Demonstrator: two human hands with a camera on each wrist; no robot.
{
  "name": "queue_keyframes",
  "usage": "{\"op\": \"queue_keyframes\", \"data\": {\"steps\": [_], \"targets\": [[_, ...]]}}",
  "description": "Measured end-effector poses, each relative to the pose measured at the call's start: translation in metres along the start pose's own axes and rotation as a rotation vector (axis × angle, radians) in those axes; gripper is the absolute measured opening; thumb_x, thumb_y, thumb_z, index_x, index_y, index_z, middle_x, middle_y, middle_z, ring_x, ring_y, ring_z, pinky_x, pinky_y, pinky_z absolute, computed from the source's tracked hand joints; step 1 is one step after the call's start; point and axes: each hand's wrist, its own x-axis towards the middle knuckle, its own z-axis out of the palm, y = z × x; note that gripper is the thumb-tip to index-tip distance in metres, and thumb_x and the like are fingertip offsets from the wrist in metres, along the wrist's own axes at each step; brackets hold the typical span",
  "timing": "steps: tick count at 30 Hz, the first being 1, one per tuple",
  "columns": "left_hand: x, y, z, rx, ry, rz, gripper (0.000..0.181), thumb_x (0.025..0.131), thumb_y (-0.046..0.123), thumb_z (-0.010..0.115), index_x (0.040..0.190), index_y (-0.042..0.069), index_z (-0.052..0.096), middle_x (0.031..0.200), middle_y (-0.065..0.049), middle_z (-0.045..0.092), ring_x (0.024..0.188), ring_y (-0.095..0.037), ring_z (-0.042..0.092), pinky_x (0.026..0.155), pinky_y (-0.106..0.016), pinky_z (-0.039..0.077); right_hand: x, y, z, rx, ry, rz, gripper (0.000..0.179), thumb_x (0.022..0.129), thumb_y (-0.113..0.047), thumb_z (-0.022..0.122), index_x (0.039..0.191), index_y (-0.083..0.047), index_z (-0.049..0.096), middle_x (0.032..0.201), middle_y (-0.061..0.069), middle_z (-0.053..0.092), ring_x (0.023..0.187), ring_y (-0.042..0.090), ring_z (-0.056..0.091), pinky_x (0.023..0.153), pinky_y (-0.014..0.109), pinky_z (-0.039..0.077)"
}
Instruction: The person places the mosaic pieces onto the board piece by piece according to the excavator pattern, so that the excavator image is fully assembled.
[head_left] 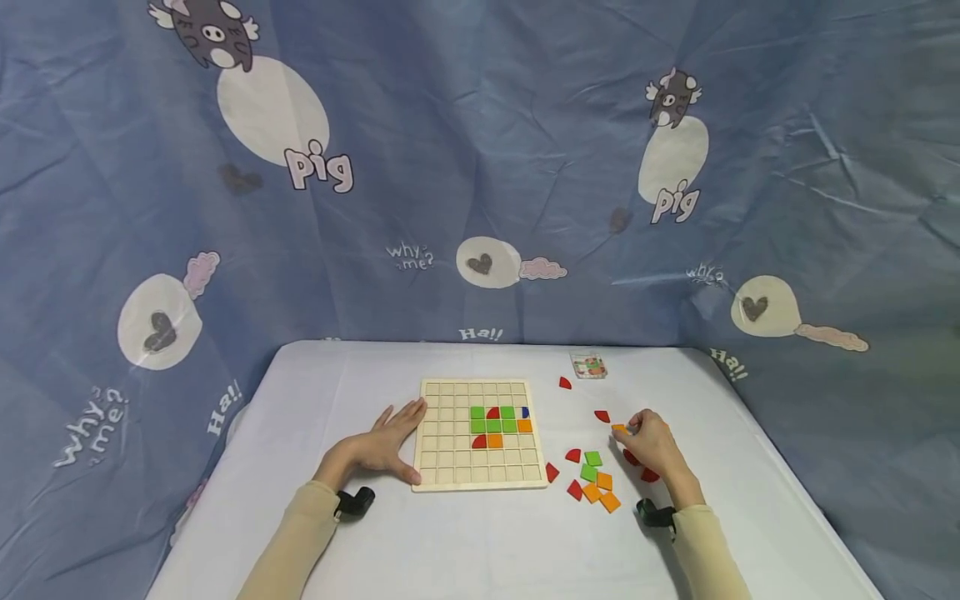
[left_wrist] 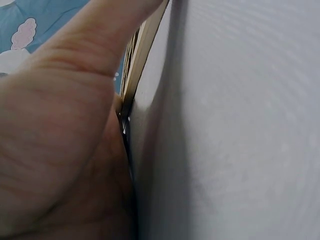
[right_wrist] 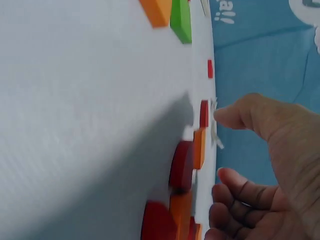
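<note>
At the left edge of the pale wooden grid board (head_left: 450,475), my left hand (head_left: 382,446) lies with fingers and thumb spread, fingertips at the upper corner and thumb at the lower one. Green, red, orange and blue-and-white pieces fill some of the board's squares, among them a green square (head_left: 477,412). My right hand (head_left: 654,443) is over the scattered pieces at the right. Its thumb and fingers stand apart near an orange square (right_wrist: 199,148), which lies on the table beside a dark red quarter-round piece (right_wrist: 181,165). Nothing shows between those fingertips.
Between the board and my right hand lie loose pieces, including a green square (head_left: 593,458), an orange square (head_left: 610,502) and a red quarter-round (head_left: 574,490). A small printed card or packet (head_left: 588,366) sits near the back edge of the white table (head_left: 450,550). Behind hangs a blue printed curtain (head_left: 405,167).
</note>
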Motion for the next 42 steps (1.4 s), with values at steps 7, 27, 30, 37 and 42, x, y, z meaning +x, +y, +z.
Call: {"op": "queue_keyframes", "data": {"steps": [7,27,30,37,42], "targets": [[-0.001,-0.001,0.000,0.012,-0.015,0.001,0.134,0.064,0.057,0.082,0.154,0.001,0.001,0.163,-0.014,-0.005,0.150,-0.033,-0.006,0.119,-0.057,-0.011,0.007,0.008,0.006,-0.008,-0.022,0.023,0.040,0.081,-0.029,0.075,0.099,0.001,0.057,0.084,0.010,0.055,0.072,0.020,0.052,0.059,0.025,0.044],[-0.001,0.000,0.000,-0.012,0.008,0.008,0.134,0.063,0.054,0.085,0.154,0.001,0.003,0.163,-0.014,-0.003,0.151,-0.033,-0.004,0.119,-0.058,-0.010,-0.003,-0.031,0.017,0.062,-0.035,-0.166,0.033,0.078,-0.026,0.080,0.097,-0.004,0.063,0.085,0.005,0.060,0.074,0.016,0.053,0.066,0.026,0.049],[-0.001,0.000,0.000,-0.012,0.007,0.003,0.134,0.063,0.054,0.085,0.154,0.001,0.003,0.163,-0.014,-0.003,0.151,-0.033,-0.004,0.119,-0.058,-0.010,-0.008,-0.051,0.027,0.075,-0.048,-0.240,0.029,0.077,-0.023,0.082,0.096,-0.007,0.066,0.086,0.002,0.060,0.075,0.014,0.052,0.066,0.024,0.049],[-0.001,0.002,-0.002,-0.007,0.000,0.010,0.133,0.064,0.054,0.084,0.154,0.001,0.002,0.163,-0.015,-0.003,0.151,-0.033,-0.004,0.119,-0.058,-0.010,-0.017,-0.096,0.050,0.083,-0.129,-0.410,0.019,0.077,-0.017,0.080,0.093,-0.012,0.069,0.086,-0.003,0.060,0.076,0.011,0.051,0.062,0.020,0.046],[-0.002,0.002,-0.003,-0.013,0.002,0.015,0.133,0.064,0.053,0.085,0.154,0.000,0.003,0.163,-0.015,-0.002,0.151,-0.034,-0.004,0.119,-0.058,-0.010,-0.020,-0.118,0.064,0.066,-0.188,-0.531,0.020,0.079,-0.018,0.079,0.094,-0.010,0.068,0.087,-0.002,0.059,0.075,0.010,0.051,0.063,0.019,0.047]]}}
